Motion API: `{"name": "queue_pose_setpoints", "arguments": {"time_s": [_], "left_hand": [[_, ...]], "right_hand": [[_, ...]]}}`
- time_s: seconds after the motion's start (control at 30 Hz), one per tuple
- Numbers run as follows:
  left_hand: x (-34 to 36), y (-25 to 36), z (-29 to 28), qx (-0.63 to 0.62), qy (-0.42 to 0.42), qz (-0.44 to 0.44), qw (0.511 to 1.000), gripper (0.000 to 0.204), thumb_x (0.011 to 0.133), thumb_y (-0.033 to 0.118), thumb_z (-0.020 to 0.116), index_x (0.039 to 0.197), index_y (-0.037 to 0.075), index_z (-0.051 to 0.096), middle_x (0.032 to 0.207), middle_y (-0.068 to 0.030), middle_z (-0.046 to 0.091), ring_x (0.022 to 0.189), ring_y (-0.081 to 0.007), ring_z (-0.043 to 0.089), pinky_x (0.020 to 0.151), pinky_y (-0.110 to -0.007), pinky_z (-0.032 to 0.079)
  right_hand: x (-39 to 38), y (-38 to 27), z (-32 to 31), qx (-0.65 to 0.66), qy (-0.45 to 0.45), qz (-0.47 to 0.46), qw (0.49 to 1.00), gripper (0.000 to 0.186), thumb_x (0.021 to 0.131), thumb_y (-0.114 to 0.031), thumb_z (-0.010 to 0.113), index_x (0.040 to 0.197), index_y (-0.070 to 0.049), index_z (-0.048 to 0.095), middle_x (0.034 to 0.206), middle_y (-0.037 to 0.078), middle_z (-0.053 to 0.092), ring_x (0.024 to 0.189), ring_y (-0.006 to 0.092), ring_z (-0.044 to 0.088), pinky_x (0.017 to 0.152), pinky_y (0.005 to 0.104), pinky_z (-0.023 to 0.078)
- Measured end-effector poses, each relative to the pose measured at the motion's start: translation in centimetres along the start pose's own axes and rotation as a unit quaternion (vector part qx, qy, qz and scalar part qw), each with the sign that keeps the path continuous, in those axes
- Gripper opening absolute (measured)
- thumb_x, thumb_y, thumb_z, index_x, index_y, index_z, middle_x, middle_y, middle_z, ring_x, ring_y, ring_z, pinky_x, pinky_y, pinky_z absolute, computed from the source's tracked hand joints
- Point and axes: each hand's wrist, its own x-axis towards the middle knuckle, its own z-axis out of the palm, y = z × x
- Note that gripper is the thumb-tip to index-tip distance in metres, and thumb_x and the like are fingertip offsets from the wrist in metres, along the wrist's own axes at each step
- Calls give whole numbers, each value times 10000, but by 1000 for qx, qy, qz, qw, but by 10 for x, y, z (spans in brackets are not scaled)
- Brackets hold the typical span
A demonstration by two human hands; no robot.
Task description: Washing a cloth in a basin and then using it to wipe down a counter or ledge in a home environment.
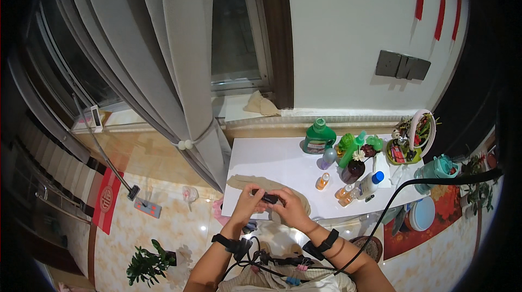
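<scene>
Over the near left part of the white table [255, 153], both hands are closed on one small black object [268, 198]. Its kind is too small to make out. My left hand [249, 203] grips its left end, and my right hand [291, 207] pinches the right end, fingers bent. Under and behind them a long beige-grey cloth [293, 189] lies flat on the tabletop, partly covered by my hands. Black straps with small devices circle both wrists.
Right of my hands stand small orange bottles [323, 181], a white bottle with a blue cap [371, 184], a green jug [319, 138] and a flower basket [408, 148]. A black cable [399, 187] arcs across the right side. A grey curtain [187, 74] hangs at the table's left.
</scene>
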Motion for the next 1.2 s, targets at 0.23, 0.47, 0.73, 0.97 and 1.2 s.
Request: {"name": "queue_pose_setpoints", "arguments": {"time_s": [0.23,0.47,0.73,0.97,1.2], "left_hand": [[-7,15,-9,252,-130,26,959,375,841,272,523,1150,66,475,854,-65,592,737,-137,561,618,-228,432],[5,24,-2,422,-113,187,880,316,770,177,603,1029,7,542,839,-115,604,718,-159,574,638,-264,439],[84,27,-52,493,157,289,805,319,640,183,689,876,-8,592,769,-142,560,730,-301,532,661,-360,424],[149,45,-69,455,225,257,822,256,647,136,648,854,10,565,832,-174,575,778,-333,555,662,-385,434],[188,48,-71,459,282,220,813,228,666,49,638,868,-5,547,879,-191,576,834,-353,551,698,-392,434]], "right_hand": [[-1,32,5,145,24,104,984,270,761,-106,592,996,18,544,808,109,590,726,166,545,667,264,434],[4,23,0,75,28,41,996,305,754,-118,591,1026,8,532,904,144,581,814,220,569,708,283,444],[-15,49,-35,-278,-23,-38,960,307,747,-160,559,1046,-93,537,961,112,481,892,276,458,756,350,409],[-24,75,-36,-348,-74,-67,932,355,742,-252,546,1072,-122,531,972,129,475,897,276,453,779,372,385],[-23,80,-38,-345,-44,-100,932,359,687,-217,578,1031,-119,545,899,106,476,830,266,469,716,361,410]]}}
